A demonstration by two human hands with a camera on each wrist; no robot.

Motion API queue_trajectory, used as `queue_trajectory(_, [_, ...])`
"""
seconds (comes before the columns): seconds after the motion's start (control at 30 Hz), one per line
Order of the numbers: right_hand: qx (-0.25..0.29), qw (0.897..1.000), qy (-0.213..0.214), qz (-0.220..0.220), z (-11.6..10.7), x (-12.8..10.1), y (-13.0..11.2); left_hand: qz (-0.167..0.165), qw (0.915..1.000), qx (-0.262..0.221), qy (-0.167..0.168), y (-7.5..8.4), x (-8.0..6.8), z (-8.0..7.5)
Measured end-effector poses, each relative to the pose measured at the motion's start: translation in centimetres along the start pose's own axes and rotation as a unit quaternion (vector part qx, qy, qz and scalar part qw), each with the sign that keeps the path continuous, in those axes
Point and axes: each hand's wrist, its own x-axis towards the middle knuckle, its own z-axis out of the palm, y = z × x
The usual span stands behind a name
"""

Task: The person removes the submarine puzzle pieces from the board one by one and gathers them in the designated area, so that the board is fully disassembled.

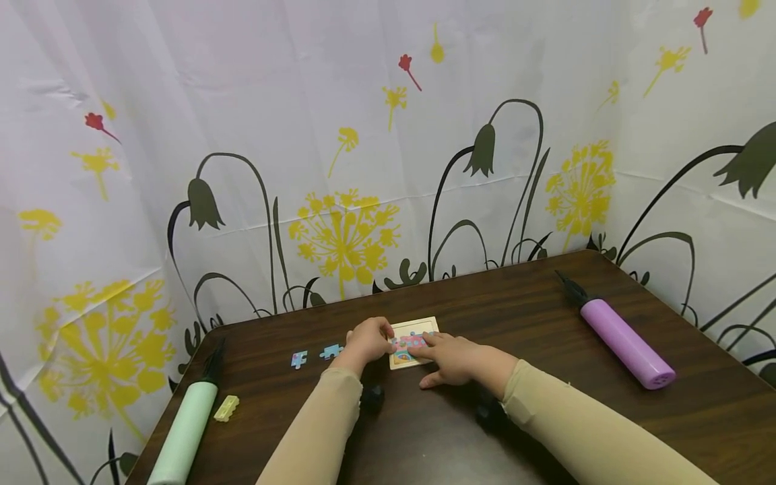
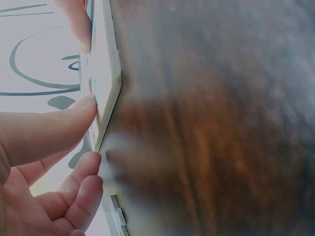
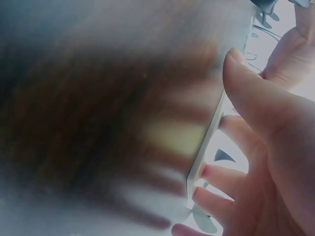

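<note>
On puzzle tray [image 1: 415, 344], both hands [image 1: 412, 349], fingers extended

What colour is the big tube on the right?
Purple tube with a black tip, best in the head view.

The left hand [image 2: 34, 167] fills the lower left, its thumb tip pressed against the edge of a thin pale puzzle tray [image 2: 106, 83] that lies on the dark wooden worktop [image 2: 216, 123]. The other fingers [image 2: 81, 189] curl loosely just beside the tray's edge. A fingertip [image 2: 78, 24] of another hand rests on the tray's far end. A loose puzzle piece [image 2: 118, 219] lies near the bottom edge.
</note>
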Motion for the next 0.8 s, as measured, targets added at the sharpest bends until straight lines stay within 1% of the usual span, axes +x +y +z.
queue_trajectory(0.13, [0.004, 1.0, -0.003, 0.005, 0.19, 0.04, 0.03, 0.003, 1.0, -0.007, 0.005, -0.04, 0.05, 0.07])
queue_trajectory(0.33, [0.0, 1.0, -0.001, 0.005, 0.32, 0.11, 0.12, 0.015, 0.9989, -0.031, 0.031, -0.03, 0.04, 0.12])
queue_trajectory(0.5, [0.001, 1.0, -0.001, 0.004, 0.32, 0.14, 0.15, 0.009, 0.997, -0.07, 0.033, -0.13, -0.03, 0.04])
queue_trajectory(0.67, [0.003, 1.0, -0.007, 0.007, 0.22, 0.12, 0.13, 0.003, 0.9927, -0.116, 0.032, -0.31, 0.1, 0.06])
queue_trajectory(0.8, [0.004, 1.0, -0.012, 0.01, 0.17, 0.07, 0.12, 0.0, 0.9902, -0.134, 0.038, -0.3, 0.09, 0.12])
